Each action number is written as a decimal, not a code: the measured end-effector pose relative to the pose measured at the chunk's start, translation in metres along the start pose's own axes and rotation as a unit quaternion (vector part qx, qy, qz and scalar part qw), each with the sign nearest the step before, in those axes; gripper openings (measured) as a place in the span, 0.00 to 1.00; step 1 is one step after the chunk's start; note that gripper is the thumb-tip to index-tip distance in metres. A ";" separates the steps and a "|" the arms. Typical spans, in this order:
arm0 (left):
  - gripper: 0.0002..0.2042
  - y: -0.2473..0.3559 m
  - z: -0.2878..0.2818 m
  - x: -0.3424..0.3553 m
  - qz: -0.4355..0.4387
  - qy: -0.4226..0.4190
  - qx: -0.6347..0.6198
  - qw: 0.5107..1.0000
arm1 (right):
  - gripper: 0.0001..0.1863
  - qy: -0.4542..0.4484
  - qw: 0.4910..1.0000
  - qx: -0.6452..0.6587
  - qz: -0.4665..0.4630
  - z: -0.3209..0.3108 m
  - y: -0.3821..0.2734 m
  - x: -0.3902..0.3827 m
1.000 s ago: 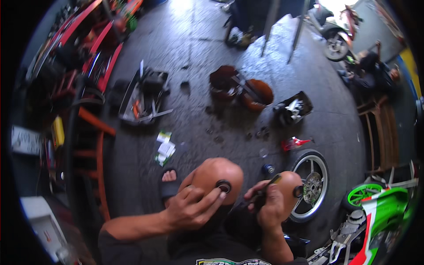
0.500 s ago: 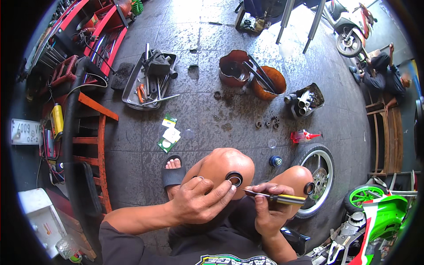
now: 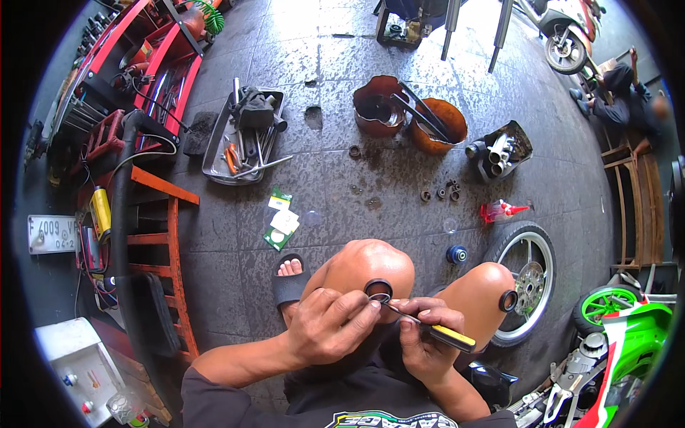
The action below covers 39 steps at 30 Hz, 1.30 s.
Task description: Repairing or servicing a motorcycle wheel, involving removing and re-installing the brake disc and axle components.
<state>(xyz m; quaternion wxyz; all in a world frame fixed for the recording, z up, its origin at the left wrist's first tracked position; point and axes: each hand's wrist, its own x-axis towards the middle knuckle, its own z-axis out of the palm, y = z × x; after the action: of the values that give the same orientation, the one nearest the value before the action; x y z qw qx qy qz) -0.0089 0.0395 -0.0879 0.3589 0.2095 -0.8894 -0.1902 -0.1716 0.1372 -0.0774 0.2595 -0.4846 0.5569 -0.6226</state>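
Observation:
A black ring-shaped seal (image 3: 377, 287) rests on my left knee. Just below it, my left hand (image 3: 330, 326) is closed, its thumb and fingertips pinching a thin, light-coloured ring (image 3: 382, 298) that overlaps the seal's lower edge. My right hand (image 3: 430, 342) is wrapped round a screwdriver (image 3: 454, 337) with a yellow and black handle. Its slim shaft points left, and the tip meets the thin ring beside my left fingertips; whether it touches is too small to tell. Another black seal (image 3: 508, 301) sits on my right knee.
On the floor ahead lie a metal tray of tools (image 3: 214, 170), two rusty cans (image 3: 442, 146), a cut container of metal parts (image 3: 515, 164) and a red bottle (image 3: 494, 211). A wheel (image 3: 546, 264) lies at right. Red ladder-like frame (image 3: 173, 250) stands left; a person (image 3: 628, 107) sits far right.
The screwdriver has moved left and tilted, its tip coming to the thin ring. My left fingers have curled in closer round the ring. The view has shifted slightly.

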 end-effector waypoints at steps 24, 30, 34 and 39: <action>0.15 0.021 0.009 0.028 -0.244 0.030 -0.105 0.964 | 0.15 -0.019 0.982 -0.162 -0.093 0.002 -0.009 0.006; 0.15 0.022 0.014 0.028 -0.235 0.036 -0.081 0.968 | 0.14 -0.039 0.975 -0.199 -0.089 0.000 -0.015 0.013; 0.14 0.022 0.016 0.027 -0.230 0.035 -0.074 0.970 | 0.14 -0.055 0.973 -0.206 -0.089 -0.004 -0.016 0.018; 0.15 0.021 0.018 0.025 -0.206 0.030 -0.053 0.977 | 0.17 -0.075 0.975 -0.174 -0.119 -0.011 -0.009 0.027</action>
<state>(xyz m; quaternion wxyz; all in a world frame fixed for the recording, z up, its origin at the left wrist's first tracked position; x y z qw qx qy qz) -0.0435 0.0475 -0.0759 0.3489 0.3744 -0.8049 -0.3005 -0.1907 0.1207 -0.0592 0.1362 -0.6307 0.5741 -0.5041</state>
